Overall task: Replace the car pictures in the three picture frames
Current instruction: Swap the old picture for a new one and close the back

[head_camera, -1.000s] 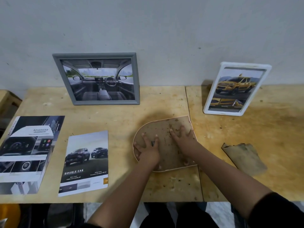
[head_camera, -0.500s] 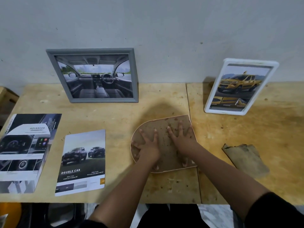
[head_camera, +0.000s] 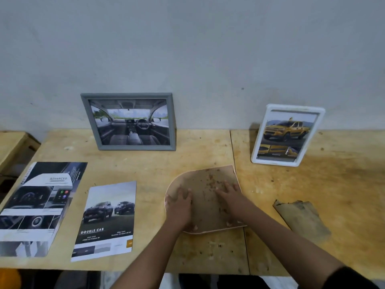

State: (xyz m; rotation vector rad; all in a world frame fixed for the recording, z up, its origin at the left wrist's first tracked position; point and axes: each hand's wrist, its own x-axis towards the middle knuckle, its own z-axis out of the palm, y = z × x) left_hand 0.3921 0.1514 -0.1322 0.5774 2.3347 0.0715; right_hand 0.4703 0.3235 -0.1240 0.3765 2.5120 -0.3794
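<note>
Fills the lower half of the frame: pale plywood tabletop (head_camera: 208, 155), pushed against a grey wall (head_camera: 187, 49), serving as a flat work surface. Lying flat at lower left, large grey-and-white car brochure sheet (head_camera: 37, 207) showing dashboard details, and just right of it a smaller printed sheet with two dark pickups (head_camera: 106, 220); both face up and within reach, likely laid out as replacement pictures. Leaning on the wall at upper left of the table, grey rectangular landscape frame (head_camera: 128, 122) holding a car-interior photo; leaning likewise at upper right, white rounded portrait frame (head_camera: 287, 135) holding a yellow pickup picture; both propped upright, apparently not in hand at present. At centre, arch-shaped frame turned face down (head_camera: 206, 197), brown speckled backing board uppermost, presumably flipped for access to the back. At lower right, well apart, torn brown cardboard scrap (head_camera: 302, 220), purpose unclear. On the backing board, left hand (head_camera: 180, 207) with fingers straight and close together, thumb near the rounded rim, and right hand (head_camera: 231, 197) with fingers spread flat; both pressing down, gripping nothing, probably steadying the board or feeling for its catches.
</note>
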